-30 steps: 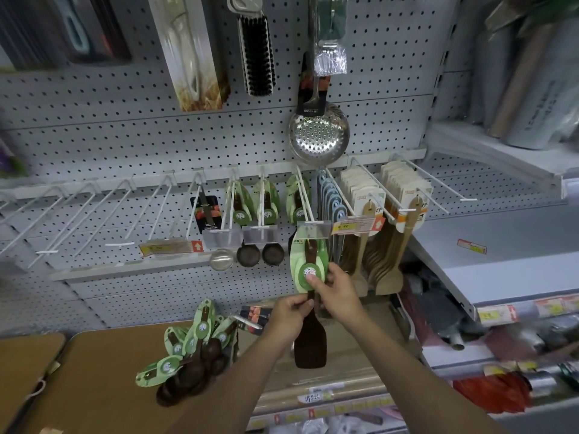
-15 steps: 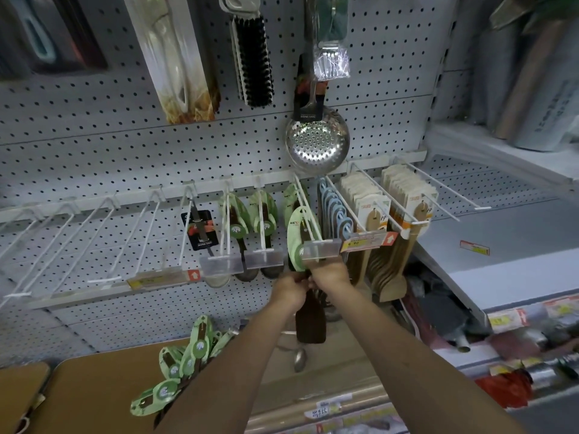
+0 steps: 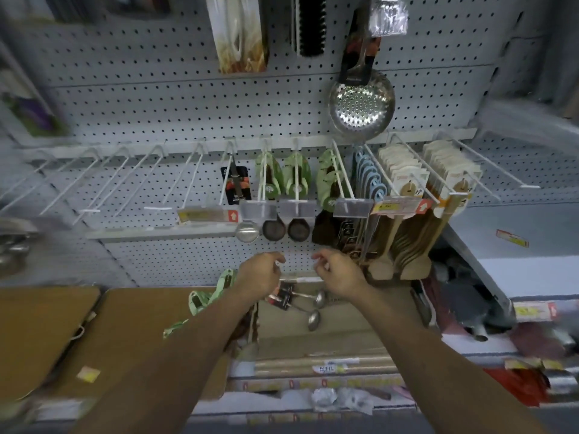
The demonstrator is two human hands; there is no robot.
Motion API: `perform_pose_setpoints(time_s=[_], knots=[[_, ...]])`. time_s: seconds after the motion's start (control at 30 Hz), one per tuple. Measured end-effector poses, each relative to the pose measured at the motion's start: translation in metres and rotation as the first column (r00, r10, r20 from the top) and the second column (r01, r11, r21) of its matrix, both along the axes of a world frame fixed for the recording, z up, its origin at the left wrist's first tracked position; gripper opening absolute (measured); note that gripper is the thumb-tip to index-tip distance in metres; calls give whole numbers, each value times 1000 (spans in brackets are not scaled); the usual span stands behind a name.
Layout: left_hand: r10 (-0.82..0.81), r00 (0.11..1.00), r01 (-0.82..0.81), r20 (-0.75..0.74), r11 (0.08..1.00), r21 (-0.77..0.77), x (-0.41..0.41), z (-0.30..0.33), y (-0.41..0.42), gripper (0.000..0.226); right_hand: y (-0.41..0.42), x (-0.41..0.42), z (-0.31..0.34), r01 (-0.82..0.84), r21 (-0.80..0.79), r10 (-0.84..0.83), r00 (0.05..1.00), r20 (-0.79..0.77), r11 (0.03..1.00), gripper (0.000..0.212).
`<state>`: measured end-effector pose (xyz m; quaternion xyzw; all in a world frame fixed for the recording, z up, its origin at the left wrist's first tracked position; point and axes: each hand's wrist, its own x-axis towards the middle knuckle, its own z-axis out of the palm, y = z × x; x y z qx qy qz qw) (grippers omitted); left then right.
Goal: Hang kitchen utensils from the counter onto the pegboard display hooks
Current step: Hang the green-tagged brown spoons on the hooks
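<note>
Left hand (image 3: 261, 270) and right hand (image 3: 336, 270) hover loosely curled, holding nothing, above the counter's back edge (image 3: 313, 278); green-carded utensils (image 3: 206, 300) wait there for hanging.

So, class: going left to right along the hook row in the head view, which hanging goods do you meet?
Black-carded utensil → green-carded spoons → green-carded spatulas → blue utensils → wooden spatulas.

My left hand (image 3: 261, 270) and right hand (image 3: 336, 270) sit side by side below the hooks (image 3: 340, 177). Carded utensils (image 3: 327, 186) hang there, skimmer (image 3: 362, 103) above, more utensils (image 3: 203, 300) on the counter (image 3: 131, 333) lower left.
</note>
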<state>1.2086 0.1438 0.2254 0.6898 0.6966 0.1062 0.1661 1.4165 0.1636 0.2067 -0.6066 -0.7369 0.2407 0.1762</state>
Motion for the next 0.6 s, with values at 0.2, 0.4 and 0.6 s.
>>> perform_pose_setpoints(time_s=[0.2, 0.4, 0.6], knots=[[31, 946, -31, -321, 999, 5, -93, 10, -39, 33, -8, -82, 5, -255, 84, 239, 957, 162, 963, 30], [89, 915, -101, -394, 995, -9, -217, 10, -71, 35, -10, -179, -1, -415, 89, 380, 886, 265, 905, 30], [119, 915, -141, -387, 989, -30, -339, -15, -84, 36, -9, -283, -28, -412, 35, 379, 866, 327, 911, 30]])
